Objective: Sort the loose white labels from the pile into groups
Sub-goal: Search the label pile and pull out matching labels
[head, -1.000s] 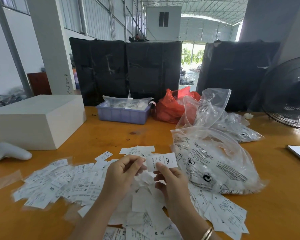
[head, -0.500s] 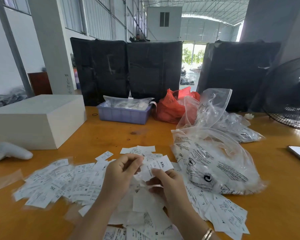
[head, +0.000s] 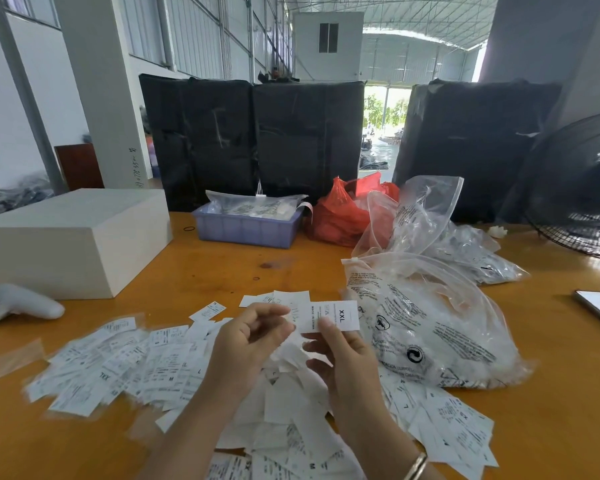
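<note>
Right hand (head: 340, 355) pinches an XXL label (head: 329, 316) by its lower edge, thumb on the printed face, held up above the pile of labels (head: 284, 403). Size mark reads clearly, so the read step looks done.

Left hand (head: 253, 336) sits just beside the label's left edge, fingers loosely curled. Can't tell whether it touches the label or holds a second one behind it: white overlaps white there.

Loose labels lie spread on the worktop (head: 194, 268) under and around both hands. A flatter spread sits to the left (head: 118, 362), another to the right (head: 454, 427), a few at the far side (head: 281, 299). One "XXL" shows in the left spread, but I can't confirm those are sorted groups.

To do this step well, my take:
- check it's a single label, since the paper is thin and these likely stick in pairs
- keep the grip on the edge so the size stays visible
- lay it flat, print up, on the matching group, clear of the unsorted heap
- keep groups well apart, as a sleeve or draught would mix them

Fan (head: 582, 188) stands at the right, and I can't tell if it's running. Clear bag (head: 430, 327) sits just right of the hands, so watch that labels don't slide under it.
</note>
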Available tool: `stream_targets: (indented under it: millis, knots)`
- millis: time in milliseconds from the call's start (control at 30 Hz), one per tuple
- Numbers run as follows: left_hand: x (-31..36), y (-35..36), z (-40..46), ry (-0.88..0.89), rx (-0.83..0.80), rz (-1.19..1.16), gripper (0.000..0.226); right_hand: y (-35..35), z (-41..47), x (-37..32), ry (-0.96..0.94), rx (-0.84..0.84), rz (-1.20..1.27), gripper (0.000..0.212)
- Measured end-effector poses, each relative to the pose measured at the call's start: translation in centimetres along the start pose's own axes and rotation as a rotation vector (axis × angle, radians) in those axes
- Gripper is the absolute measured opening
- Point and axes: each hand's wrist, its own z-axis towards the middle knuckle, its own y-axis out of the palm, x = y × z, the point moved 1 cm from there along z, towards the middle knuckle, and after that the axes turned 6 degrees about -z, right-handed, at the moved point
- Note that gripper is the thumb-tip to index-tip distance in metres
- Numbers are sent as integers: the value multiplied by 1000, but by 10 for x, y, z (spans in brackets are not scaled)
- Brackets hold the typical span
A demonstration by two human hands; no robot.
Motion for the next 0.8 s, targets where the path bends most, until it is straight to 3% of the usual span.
stream_targets:
  millis: [267, 800]
  knots:
    - [4, 2, -2, -19, -46, -83, 26, 1, -4, -3, -68, -34, -51, 19]
    - [5, 0, 0, 33, -5, -36, 27, -2, -1, -2, -296, 30, -242, 7]
